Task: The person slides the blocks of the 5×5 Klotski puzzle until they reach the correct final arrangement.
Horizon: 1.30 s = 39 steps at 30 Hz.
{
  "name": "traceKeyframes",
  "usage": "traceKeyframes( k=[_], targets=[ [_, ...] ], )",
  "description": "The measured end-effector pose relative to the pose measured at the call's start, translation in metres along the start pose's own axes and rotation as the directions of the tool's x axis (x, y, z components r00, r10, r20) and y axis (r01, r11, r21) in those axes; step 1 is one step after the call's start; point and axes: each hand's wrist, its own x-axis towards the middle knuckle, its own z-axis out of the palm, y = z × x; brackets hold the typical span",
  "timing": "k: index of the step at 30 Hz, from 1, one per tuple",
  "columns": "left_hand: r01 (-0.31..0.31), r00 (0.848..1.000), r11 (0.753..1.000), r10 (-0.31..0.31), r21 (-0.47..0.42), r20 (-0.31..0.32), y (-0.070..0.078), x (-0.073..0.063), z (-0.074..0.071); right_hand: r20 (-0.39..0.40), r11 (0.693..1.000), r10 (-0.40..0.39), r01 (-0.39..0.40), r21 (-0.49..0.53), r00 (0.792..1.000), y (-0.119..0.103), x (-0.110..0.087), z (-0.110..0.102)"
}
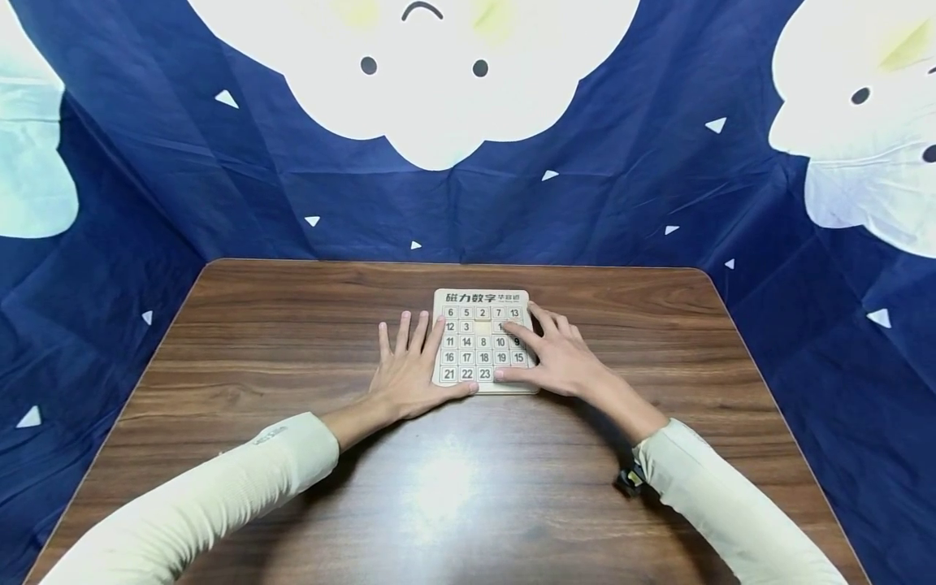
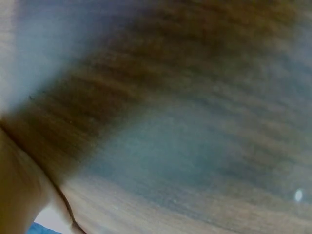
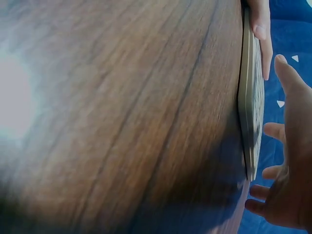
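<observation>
A pale number sliding puzzle (image 1: 483, 342) lies flat on the wooden table, its numbered tiles set in rows under a printed heading. One square gap (image 1: 483, 327) shows in the second row, third column. My left hand (image 1: 409, 378) rests with straight, spread fingers at the puzzle's left side, the thumb along its lower left edge. Over the right side reaches my right hand (image 1: 563, 357), fingers extended. Its index fingertip is on a tile right of the gap; the thumb overlaps the bottom row, hiding tiles there. In the right wrist view, the puzzle (image 3: 249, 97) appears edge-on beside the right hand (image 3: 295, 161).
The brown wood-grain table (image 1: 292, 325) stretches around the puzzle, with a bright light reflection near the front. Behind and at the sides hangs a dark blue cloth (image 1: 453, 211) with white cloud faces and small triangles. A small dark object (image 1: 629, 481) sits at the right cuff.
</observation>
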Motion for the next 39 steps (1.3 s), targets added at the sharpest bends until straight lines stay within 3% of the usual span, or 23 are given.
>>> traceKeyframes(
  k=[9, 28, 35, 39],
  targets=[
    [0.004, 1.000, 1.000, -0.004, 0.014, 0.029, 0.002, -0.002, -0.005, 0.004, 1.000, -0.007, 0.007, 0.006, 1.000, -0.007, 0.005, -0.002],
    [-0.009, 1.000, 1.000, 0.009, 0.027, -0.002, 0.001, -0.002, -0.003, 0.002, 0.997, -0.063, 0.063, -0.042, 0.998, -0.023, 0.018, 0.008],
    [-0.017, 1.000, 1.000, 0.017, 0.020, -0.001, 0.003, -0.003, -0.004, -0.056, 1.000, 0.021, -0.022, -0.012, 0.998, -0.016, 0.020, 0.001],
    [-0.012, 1.000, 1.000, 0.012, 0.017, -0.005, 0.002, -0.003, -0.003, -0.042, 0.999, 0.050, -0.051, -0.012, 0.998, -0.013, 0.024, -0.004]
  ],
)
